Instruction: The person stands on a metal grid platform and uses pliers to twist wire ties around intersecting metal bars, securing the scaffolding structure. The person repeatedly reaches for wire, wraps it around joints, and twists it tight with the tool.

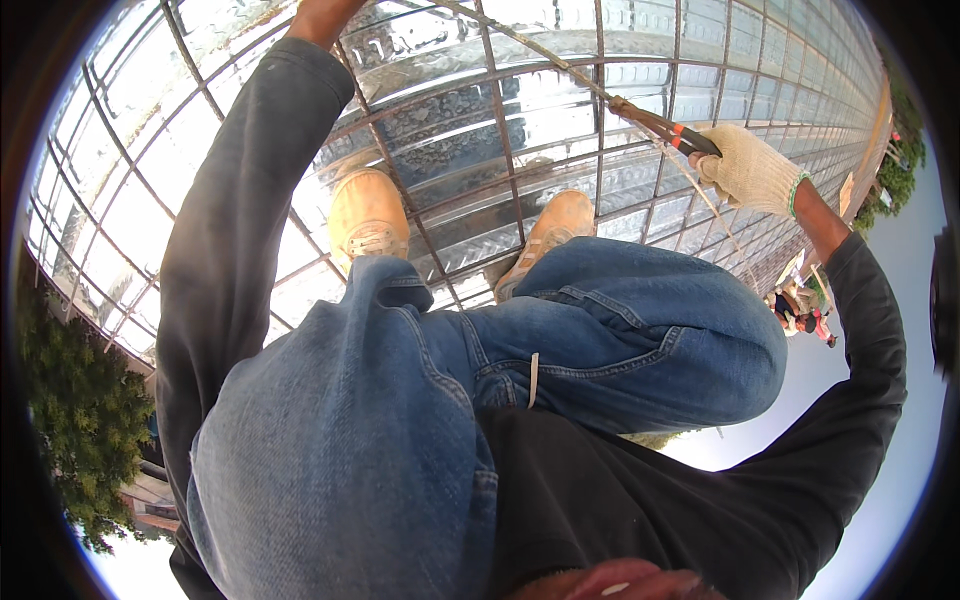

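Observation:
My right hand (755, 170), in a cream knit glove with a green-edged cuff, is closed around a pair of pliers (697, 140) with orange and black handles. Its rusty jaws point up and left, meeting a thin rod or wire (530, 45) that runs to the top edge of the picture. Whether the jaws grip it I cannot make out. A pale thin strand (705, 195) slants down below the pliers. Of my left arm only the dark sleeve and bare wrist show; the hand itself lies past the top edge.
A grid of rusty reinforcing bars (505, 130) spreads over shiny ribbed metal sheeting (440, 120). My tan shoes (368, 215) are on the grid, my knees bent. Other people (800, 310) are far off at the right. Trees (80, 410) stand beyond the left edge.

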Demonstrator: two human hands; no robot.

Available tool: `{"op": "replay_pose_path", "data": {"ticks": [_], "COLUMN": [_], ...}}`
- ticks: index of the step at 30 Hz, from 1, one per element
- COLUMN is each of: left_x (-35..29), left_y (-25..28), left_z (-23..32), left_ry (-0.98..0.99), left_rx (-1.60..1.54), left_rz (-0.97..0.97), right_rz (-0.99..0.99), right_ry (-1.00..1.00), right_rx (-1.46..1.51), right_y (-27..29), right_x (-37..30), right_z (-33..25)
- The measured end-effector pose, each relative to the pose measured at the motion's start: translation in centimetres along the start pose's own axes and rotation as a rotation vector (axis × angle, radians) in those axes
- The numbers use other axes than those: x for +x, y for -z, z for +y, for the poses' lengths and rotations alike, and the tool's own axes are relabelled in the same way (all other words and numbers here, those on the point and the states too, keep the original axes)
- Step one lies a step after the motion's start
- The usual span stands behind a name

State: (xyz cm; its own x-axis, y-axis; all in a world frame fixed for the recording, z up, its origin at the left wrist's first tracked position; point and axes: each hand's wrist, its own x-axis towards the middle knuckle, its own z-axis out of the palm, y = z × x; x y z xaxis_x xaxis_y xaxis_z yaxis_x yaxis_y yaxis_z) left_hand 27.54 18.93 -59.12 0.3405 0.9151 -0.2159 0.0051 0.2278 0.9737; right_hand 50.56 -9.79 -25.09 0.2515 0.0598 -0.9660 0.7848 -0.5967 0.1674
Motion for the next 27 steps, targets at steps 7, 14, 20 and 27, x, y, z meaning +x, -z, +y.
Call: {"op": "replay_pose_path", "data": {"ticks": [7,14,20,27], "left_x": [-4.2,-2.5,-3.1,-2.4], "left_y": [-0.5,1.2,0.5,0.6], "left_z": [6.5,4.0,6.2,3.4], "left_ry": [-0.022,-0.017,-0.122,-0.044], "left_rx": [0.034,0.124,0.626,0.031], "left_rz": [-0.139,-0.136,-0.198,-0.183], "right_rz": [-0.387,0.308,0.624,0.362], "right_ry": [-0.081,0.032,0.060,-0.085], "right_rx": [0.646,-0.546,-0.957,-0.639], "right_y": [-0.3,-2.3,-3.7,-2.3], "right_x": [-0.1,-1.1,-1.7,-0.8], "right_z": [3.0,-0.4,-0.6,-1.0]}}
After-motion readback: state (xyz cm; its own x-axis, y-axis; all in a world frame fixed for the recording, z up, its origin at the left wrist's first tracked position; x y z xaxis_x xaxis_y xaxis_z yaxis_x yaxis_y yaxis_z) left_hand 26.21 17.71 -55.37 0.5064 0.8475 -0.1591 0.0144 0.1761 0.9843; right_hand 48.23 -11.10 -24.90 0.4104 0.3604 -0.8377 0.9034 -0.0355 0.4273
